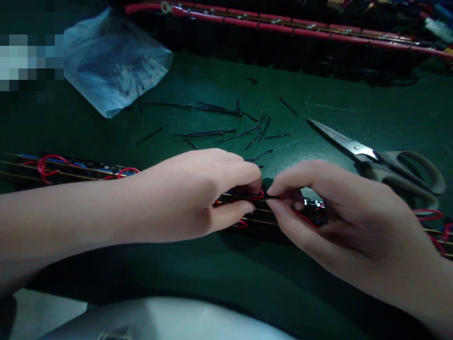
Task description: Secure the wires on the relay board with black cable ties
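A long dark strip (85, 166) with red and blue wires and thin brass-coloured rods lies across the table, passing under both hands. My left hand (219, 189) closes around its middle, thumb on the near side and fingers on the far side. Just right of it, my right hand (332, 217) pinches the end of a thin black cable tie (272, 196) between thumb and forefinger, right at the strip. The fingers partly hide where the tie meets the wires. Loose black cable ties (215, 108) lie scattered beyond my hands.
Scissors (357, 147) with dark handles lie at the right, behind my right hand. A clear plastic bag (116, 66) of cable ties is at the back left. Another long assembly with red cables (255, 22) runs along the back of the green table (141, 264).
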Motion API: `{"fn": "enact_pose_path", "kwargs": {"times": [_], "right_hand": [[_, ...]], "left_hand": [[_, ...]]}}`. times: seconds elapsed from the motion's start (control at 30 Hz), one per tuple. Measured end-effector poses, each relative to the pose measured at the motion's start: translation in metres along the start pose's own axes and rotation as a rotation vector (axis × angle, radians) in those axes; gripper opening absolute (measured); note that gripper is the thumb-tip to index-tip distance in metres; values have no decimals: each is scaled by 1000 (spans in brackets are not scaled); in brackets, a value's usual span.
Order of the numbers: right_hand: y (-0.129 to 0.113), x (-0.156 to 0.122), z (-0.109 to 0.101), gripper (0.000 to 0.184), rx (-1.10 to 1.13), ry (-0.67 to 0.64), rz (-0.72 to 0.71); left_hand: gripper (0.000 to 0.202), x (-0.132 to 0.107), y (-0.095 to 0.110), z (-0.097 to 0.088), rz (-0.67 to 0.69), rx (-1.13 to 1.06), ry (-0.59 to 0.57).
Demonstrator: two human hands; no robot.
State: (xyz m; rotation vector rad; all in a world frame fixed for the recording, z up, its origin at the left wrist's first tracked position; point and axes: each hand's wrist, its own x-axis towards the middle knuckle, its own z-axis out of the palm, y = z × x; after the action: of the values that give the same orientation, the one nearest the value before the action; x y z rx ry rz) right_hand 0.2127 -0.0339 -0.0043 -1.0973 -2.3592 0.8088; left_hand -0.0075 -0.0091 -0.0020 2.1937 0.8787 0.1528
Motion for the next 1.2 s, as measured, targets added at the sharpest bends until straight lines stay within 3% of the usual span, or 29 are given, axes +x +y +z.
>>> {"fn": "enact_pose_path", "kwargs": {"times": [0.6,1.03,1.2], "right_hand": [[2,4,4,10,-73,16,7],[4,2,4,15,-20,26,10],[2,2,3,16,-19,18,14]], "left_hand": [[10,0,-3,0,-1,-19,35],[15,10,-3,-6,-311,-324,85],[19,11,-2,-9,-326,-462,78]]}}
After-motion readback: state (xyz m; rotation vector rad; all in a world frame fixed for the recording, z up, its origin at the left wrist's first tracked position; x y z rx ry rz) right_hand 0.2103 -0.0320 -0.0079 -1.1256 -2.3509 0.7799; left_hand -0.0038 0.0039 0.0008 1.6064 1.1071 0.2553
